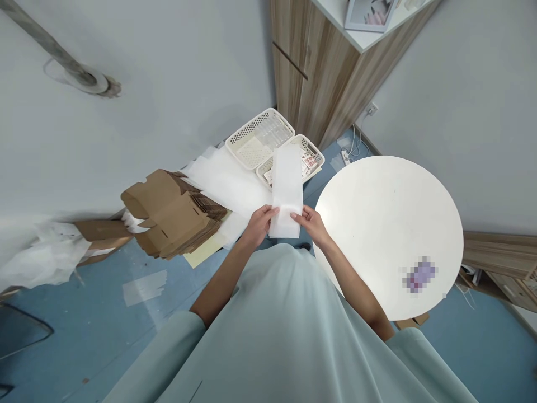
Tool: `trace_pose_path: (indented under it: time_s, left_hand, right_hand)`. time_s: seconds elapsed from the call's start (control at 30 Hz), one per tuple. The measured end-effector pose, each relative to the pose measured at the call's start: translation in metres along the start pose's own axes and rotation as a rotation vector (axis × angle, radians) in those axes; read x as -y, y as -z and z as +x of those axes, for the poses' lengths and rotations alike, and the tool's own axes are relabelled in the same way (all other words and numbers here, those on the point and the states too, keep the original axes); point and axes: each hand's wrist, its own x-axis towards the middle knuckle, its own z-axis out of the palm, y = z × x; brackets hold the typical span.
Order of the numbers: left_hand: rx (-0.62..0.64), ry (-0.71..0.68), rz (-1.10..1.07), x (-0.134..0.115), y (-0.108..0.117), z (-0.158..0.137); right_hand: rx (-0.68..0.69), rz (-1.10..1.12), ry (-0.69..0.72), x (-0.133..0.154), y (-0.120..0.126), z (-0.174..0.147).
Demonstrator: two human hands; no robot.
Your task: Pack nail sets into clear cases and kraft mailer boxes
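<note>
A long white strip of foam packing sheet (287, 176) is stretched out in front of my body. My left hand (260, 224) pinches its left edge, thumb on top. On the opposite edge, my right hand (312, 223) grips the same sheet between thumb and fingers. Near my hands the strip looks doubled over; whether something lies inside I cannot tell. Its far end covers part of a small white basket (318, 150) with small printed packs (309, 161) in it. More white foam sheets (229, 179) lie spread to the left of the strip.
Flattened brown cardboard boxes (176, 215) are stacked at the left. A larger white basket (247, 146) holds clear plastic pieces (274, 131). To the right stands a round white table (386, 224) bearing a blurred purple item (419, 275). Behind is a wood-grain cabinet (319, 73); cables (356, 143) lie nearby.
</note>
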Motion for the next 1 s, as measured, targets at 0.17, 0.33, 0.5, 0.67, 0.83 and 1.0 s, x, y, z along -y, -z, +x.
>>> trace_pose_path:
  time_s: [0.17, 0.33, 0.5, 0.67, 0.83, 1.0]
  left_hand:
    - [0.124, 0.044, 0.061, -0.004, -0.012, 0.002]
    - [0.156, 0.015, 0.146, 0.001, -0.021, 0.003]
    - [0.123, -0.121, 0.303, 0.010, -0.029, 0.010]
    - [0.130, -0.274, 0.524, 0.032, -0.039, 0.034]
    - [0.136, -0.291, 0.718, 0.077, -0.057, 0.071]
    - [0.176, -0.209, 0.887, 0.128, -0.077, 0.105]
  right_hand:
    - [-0.027, 0.004, 0.024, 0.001, 0.008, -0.006]
    - [-0.087, 0.002, 0.033, 0.001, 0.020, -0.014]
    - [-0.124, 0.003, 0.076, -0.007, 0.034, -0.020]
    - [-0.206, -0.013, 0.102, -0.023, 0.058, -0.026]
    - [-0.326, -0.054, 0.076, -0.053, 0.099, -0.035]
    - [-0.485, -0.163, -0.010, -0.097, 0.135, -0.046]
